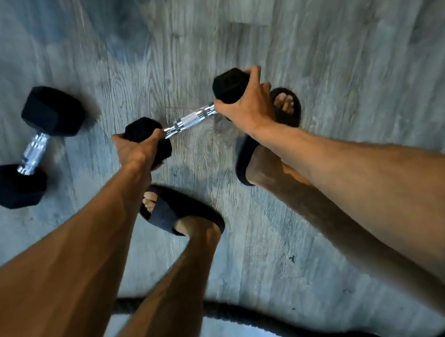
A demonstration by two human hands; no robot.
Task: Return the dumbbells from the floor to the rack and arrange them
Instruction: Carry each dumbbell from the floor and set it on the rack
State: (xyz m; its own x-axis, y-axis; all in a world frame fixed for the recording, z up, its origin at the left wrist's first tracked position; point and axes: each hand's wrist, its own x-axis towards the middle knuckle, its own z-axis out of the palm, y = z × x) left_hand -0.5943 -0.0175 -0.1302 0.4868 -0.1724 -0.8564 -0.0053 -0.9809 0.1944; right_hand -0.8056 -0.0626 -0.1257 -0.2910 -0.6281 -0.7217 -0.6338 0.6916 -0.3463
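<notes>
Rubber-coated hex heads, one in each hand: the left hand (136,148) wraps the near head and the right hand (244,103) the far head of a dumbbell (191,120), apparently raised off the wood floor (312,43). Its knurled steel bar looks the surer hold. A second dumbbell (34,147) lies to the left. Both look dense and rigid. No rack is visible.

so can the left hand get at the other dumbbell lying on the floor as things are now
Probably not yet. The left hand is clamped on one head of the held dumbbell, with the right hand on the other head. The floor dumbbell lies apart to the left with bare floor between, so only the full grip blocks it.
</notes>
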